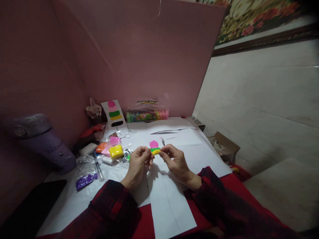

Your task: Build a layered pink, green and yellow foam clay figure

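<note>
Between my two hands is a small strip of yellow clay, pinched at its ends. My left hand has its fingertips closed at the strip's left end, and my right hand pinches the right end. Just behind the strip, pink clay and green clay lie on a long white paper strip. Whether the yellow clay touches the paper is hidden. A small fork lies right behind my right hand.
Bagged yellow clay, a purple packet and a pen lie left. A purple bottle stands far left. A painted card and wrapped clay tubs are at the back; a cardboard box is right.
</note>
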### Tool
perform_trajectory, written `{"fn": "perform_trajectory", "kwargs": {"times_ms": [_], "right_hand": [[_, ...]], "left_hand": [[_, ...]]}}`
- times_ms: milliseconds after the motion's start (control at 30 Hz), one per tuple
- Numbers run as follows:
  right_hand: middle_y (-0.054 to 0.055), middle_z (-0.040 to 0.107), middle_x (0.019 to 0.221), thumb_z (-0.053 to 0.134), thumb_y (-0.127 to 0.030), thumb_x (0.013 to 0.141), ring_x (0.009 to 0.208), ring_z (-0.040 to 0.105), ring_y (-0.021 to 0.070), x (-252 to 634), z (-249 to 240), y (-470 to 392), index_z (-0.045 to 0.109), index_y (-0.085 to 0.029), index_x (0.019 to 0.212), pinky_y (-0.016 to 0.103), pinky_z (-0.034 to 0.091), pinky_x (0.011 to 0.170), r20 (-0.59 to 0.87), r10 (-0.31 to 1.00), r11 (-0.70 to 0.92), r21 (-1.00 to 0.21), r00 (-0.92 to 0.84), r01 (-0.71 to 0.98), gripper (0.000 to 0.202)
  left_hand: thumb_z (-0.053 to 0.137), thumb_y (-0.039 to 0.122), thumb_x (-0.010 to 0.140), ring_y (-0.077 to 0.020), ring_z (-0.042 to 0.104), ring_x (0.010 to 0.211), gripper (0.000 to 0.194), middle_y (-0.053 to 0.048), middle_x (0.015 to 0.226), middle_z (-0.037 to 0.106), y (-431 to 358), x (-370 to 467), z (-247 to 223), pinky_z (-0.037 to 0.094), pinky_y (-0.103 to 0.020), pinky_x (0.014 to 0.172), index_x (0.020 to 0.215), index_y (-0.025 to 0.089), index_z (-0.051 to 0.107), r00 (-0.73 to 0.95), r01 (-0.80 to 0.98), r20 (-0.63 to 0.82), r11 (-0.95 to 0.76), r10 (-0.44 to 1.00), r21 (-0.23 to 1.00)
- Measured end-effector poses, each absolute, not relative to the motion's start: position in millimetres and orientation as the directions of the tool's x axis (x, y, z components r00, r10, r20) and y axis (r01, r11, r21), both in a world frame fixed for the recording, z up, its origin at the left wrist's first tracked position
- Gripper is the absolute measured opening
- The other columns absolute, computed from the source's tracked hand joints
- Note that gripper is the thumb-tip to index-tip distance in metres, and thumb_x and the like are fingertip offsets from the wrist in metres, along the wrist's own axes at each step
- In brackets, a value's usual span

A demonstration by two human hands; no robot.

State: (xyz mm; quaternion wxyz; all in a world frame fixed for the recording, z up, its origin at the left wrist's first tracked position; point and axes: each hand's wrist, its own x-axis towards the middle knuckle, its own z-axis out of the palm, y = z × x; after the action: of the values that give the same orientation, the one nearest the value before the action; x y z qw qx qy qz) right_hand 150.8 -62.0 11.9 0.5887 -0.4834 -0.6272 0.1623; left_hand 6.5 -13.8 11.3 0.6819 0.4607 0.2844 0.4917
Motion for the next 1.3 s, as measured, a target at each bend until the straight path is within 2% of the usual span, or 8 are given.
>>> {"fn": "perform_trajectory", "kwargs": {"times_ms": [133,267,400,533,667,800,1067,1300], "right_hand": [[0.0,0.059,0.067,0.061,-0.035,0.088,0.056,0.049,0.0119,151.1,9.5,-60.6,0.061,-0.019,0.079,0.024,0.04,0.052,0.552,0.812,0.457,-0.804,0.192,0.381,0.019],[-0.002,0.057,0.064,0.062,-0.035,0.088,0.052,0.047,0.0109,151.9,8.3,-58.8,0.061,-0.019,0.082,0.023,0.038,0.048,0.513,0.827,0.422,-0.837,0.231,0.347,0.017],[-0.003,0.055,0.061,0.059,-0.035,0.089,0.051,0.047,0.011,152.0,7.8,-58.6,0.06,-0.019,0.082,0.023,0.038,0.048,0.498,0.843,0.416,-0.843,0.203,0.342,0.017],[-0.001,0.057,0.064,0.055,-0.031,0.092,0.055,0.052,0.0128,151.1,9.6,-60.4,0.062,-0.019,0.085,0.025,0.042,0.053,0.539,0.834,0.469,-0.803,0.114,0.367,0.016],[0.002,0.062,0.073,0.053,-0.026,0.093,0.065,0.057,0.0147,150.1,12.1,-62.6,0.065,-0.018,0.087,0.026,0.045,0.06,0.61,0.792,0.543,-0.732,0.039,0.412,0.015],[0.003,0.064,0.077,0.055,-0.021,0.091,0.067,0.059,0.0148,149.5,11.2,-63.1,0.065,-0.018,0.09,0.026,0.046,0.062,0.651,0.759,0.578,-0.682,0.012,0.447,0.011],[0.001,0.065,0.075,0.06,-0.016,0.086,0.065,0.06,0.0138,148.7,10.6,-61.3,0.063,-0.017,0.089,0.026,0.047,0.061,0.644,0.761,0.528,-0.689,0.084,0.496,0.004],[0.001,0.062,0.072,0.062,-0.016,0.085,0.064,0.057,0.0139,149.5,9.7,-59.2,0.063,-0.017,0.082,0.026,0.045,0.06,0.657,0.753,0.526,-0.632,0.034,0.568,0.003]], "left_hand": [[0.073,0.04,0.074,-0.0061,0.05,0.047,0.031,-0.001,0.064,0.062,-17.4,6.9,15.5,0.039,-0.017,0.043,0.074,0.013,0.058,0.422,-0.409,0.054,0.137,0.905,0.902],[0.078,0.033,0.068,-0.0079,0.054,0.051,0.029,-0.002,0.067,0.064,-17.4,5.6,14.8,0.041,-0.018,0.045,0.081,0.013,0.061,0.488,-0.409,0.06,0.167,0.871,0.897],[0.079,0.03,0.069,-0.0084,0.053,0.05,0.029,0.001,0.063,0.063,-16.4,5.4,11.7,0.041,-0.019,0.045,0.084,0.016,0.059,0.5,-0.406,0.088,0.143,0.861,0.903],[0.076,0.033,0.072,-0.0076,0.051,0.047,0.029,0.002,0.062,0.06,-16.3,6.5,10.1,0.04,-0.019,0.043,0.091,0.016,0.062,0.498,-0.359,0.109,0.09,0.861,0.929],[0.074,0.036,0.075,-0.0061,0.047,0.046,0.026,0.002,0.061,0.058,-15.0,7.1,6.5,0.039,-0.018,0.041,0.082,0.013,0.063,0.487,-0.329,0.145,0.027,0.861,0.944],[0.072,0.038,0.077,-0.0056,0.046,0.044,0.027,0.003,0.059,0.057,-13.3,6.7,3.1,0.037,-0.017,0.04,0.078,0.014,0.06,0.479,-0.33,0.135,0.036,0.867,0.943],[0.067,0.044,0.08,-0.0072,0.051,0.046,0.032,0.001,0.062,0.059,-14.4,7.6,5.9,0.042,-0.019,0.044,0.081,0.013,0.061,0.462,-0.31,0.113,0.041,0.88,0.95],[0.063,0.046,0.083,-0.0069,0.049,0.044,0.034,0.0,0.054,0.056,-12.4,8.1,3.4,0.039,-0.018,0.044,0.074,0.013,0.059,0.475,-0.315,0.104,0.059,0.874,0.947]]}}
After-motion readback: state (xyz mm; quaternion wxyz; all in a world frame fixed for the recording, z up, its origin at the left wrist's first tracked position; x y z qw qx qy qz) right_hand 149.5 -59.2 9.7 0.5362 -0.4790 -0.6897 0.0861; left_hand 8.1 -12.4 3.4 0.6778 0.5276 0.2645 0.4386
